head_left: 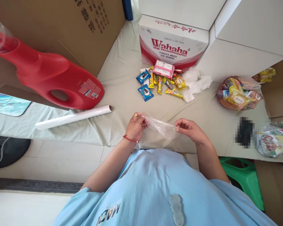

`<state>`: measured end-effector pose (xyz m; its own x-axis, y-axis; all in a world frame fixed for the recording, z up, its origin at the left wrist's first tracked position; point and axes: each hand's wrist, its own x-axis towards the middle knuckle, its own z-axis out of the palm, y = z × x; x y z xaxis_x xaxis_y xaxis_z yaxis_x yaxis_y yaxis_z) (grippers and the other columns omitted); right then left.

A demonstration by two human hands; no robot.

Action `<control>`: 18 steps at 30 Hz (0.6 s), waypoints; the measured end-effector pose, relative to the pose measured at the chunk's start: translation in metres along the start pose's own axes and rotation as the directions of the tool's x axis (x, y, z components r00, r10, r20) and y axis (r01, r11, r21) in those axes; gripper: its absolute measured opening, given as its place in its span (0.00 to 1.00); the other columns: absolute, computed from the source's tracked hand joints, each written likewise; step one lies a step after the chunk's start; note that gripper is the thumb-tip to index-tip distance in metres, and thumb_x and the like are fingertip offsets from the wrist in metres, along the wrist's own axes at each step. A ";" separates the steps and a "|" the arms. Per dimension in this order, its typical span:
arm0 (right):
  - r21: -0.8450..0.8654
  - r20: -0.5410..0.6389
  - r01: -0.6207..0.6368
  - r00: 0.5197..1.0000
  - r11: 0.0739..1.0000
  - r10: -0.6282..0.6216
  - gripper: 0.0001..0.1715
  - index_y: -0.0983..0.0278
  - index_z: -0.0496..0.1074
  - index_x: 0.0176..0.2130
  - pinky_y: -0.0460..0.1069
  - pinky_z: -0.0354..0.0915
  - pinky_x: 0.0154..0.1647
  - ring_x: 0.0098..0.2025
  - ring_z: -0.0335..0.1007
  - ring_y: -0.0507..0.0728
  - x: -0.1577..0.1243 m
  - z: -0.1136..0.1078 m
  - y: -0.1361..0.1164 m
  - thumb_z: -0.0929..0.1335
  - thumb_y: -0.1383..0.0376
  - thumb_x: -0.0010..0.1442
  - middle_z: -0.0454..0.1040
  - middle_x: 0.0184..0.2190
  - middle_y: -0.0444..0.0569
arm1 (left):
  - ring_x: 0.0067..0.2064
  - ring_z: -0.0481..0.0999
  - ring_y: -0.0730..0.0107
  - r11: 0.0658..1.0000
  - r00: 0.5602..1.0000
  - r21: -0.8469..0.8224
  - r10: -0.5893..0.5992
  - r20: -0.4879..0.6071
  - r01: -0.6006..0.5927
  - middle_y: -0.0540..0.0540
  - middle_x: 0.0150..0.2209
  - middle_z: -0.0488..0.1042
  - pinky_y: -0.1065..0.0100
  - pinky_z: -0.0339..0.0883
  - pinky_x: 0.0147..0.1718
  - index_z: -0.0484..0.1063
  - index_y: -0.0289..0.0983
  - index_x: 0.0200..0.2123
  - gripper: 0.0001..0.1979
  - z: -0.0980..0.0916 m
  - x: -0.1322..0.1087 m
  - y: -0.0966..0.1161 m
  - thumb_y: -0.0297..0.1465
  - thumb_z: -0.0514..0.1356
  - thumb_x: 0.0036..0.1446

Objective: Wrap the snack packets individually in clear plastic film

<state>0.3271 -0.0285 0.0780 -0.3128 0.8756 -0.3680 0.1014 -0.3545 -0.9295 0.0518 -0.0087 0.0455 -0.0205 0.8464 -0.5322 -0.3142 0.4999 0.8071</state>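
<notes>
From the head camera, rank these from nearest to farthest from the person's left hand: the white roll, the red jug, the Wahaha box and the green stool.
Measured from the left hand:
1. White roll, lying just to its left on the cloth.
2. Red jug, farther left and behind the roll.
3. Wahaha box at the back and green stool at the lower right: too close to call.

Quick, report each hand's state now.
Left hand: fingers closed, pinching the clear plastic bag.
Right hand: fingers closed, pinching the bag's other edge.
</notes>
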 end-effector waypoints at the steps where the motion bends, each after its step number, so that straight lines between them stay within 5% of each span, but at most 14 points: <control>1: -0.058 -0.006 0.026 1.000 0.998 -0.026 0.18 0.63 0.78 0.37 0.47 0.64 0.33 0.32 0.65 0.51 0.000 -0.001 0.000 0.78 0.53 0.54 0.73 0.30 0.44 | 0.30 0.74 0.73 1.000 0.999 0.010 0.024 -0.022 -0.024 0.56 0.28 0.71 0.70 0.71 0.33 0.62 0.42 0.35 0.15 0.000 0.001 0.000 0.37 0.66 0.51; 4: -0.138 -0.137 0.086 0.985 0.987 -0.105 0.15 0.62 0.78 0.35 0.49 0.68 0.37 0.37 0.67 0.53 0.002 0.000 -0.001 0.77 0.53 0.56 0.73 0.34 0.46 | 0.33 0.73 0.74 0.985 0.982 0.107 0.145 -0.121 -0.133 0.55 0.32 0.71 0.73 0.70 0.31 0.64 0.42 0.35 0.13 0.000 0.005 -0.001 0.36 0.66 0.52; 7: 0.017 -0.218 0.072 0.974 0.997 -0.067 0.17 0.60 0.75 0.36 0.49 0.72 0.37 0.37 0.68 0.54 0.004 0.005 -0.001 0.76 0.51 0.56 0.72 0.34 0.45 | 0.29 0.71 0.75 0.969 0.955 0.191 0.197 -0.222 -0.155 0.55 0.28 0.70 0.74 0.65 0.26 0.66 0.41 0.33 0.15 -0.003 0.006 -0.005 0.40 0.69 0.53; 10: 0.151 -0.215 0.033 0.977 0.988 0.001 0.20 0.60 0.73 0.37 0.48 0.72 0.31 0.32 0.69 0.52 0.005 0.014 0.002 0.77 0.49 0.56 0.73 0.32 0.44 | 0.24 0.72 0.72 0.988 0.998 0.149 -0.026 -0.065 0.035 0.52 0.23 0.70 0.71 0.63 0.22 0.67 0.40 0.29 0.24 -0.003 -0.001 -0.007 0.53 0.67 0.56; 12: 0.155 -0.229 0.049 0.973 0.987 -0.012 0.21 0.60 0.73 0.36 0.48 0.71 0.31 0.30 0.68 0.52 0.006 0.021 0.005 0.77 0.49 0.55 0.73 0.30 0.44 | 0.28 0.78 0.66 0.984 0.982 0.068 -0.171 0.085 0.166 0.46 0.27 0.75 0.68 0.70 0.25 0.71 0.39 0.30 0.29 0.001 -0.010 -0.009 0.60 0.65 0.54; 15: 0.149 -0.216 0.076 0.975 0.986 -0.042 0.20 0.60 0.74 0.36 0.49 0.72 0.33 0.30 0.68 0.52 0.004 0.031 0.007 0.78 0.49 0.55 0.72 0.27 0.43 | 0.37 0.81 0.63 0.979 0.965 -0.029 -0.195 0.173 0.203 0.44 0.36 0.80 0.64 0.76 0.32 0.75 0.38 0.36 0.28 0.010 -0.019 -0.014 0.56 0.71 0.48; 18: 0.187 -0.153 0.053 0.988 0.981 -0.024 0.21 0.60 0.75 0.38 0.49 0.72 0.33 0.30 0.68 0.52 0.002 0.036 0.006 0.79 0.50 0.54 0.72 0.29 0.42 | 0.35 0.78 0.67 0.989 0.984 -0.047 -0.136 0.113 0.142 0.48 0.33 0.78 0.68 0.73 0.31 0.76 0.38 0.33 0.21 0.013 -0.016 -0.019 0.46 0.76 0.44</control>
<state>0.2935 -0.0408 0.0728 -0.1669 0.9239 -0.3442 -0.0934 -0.3624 -0.9273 0.0709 -0.0297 0.0418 0.1298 0.7859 -0.6045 -0.3583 0.6057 0.7105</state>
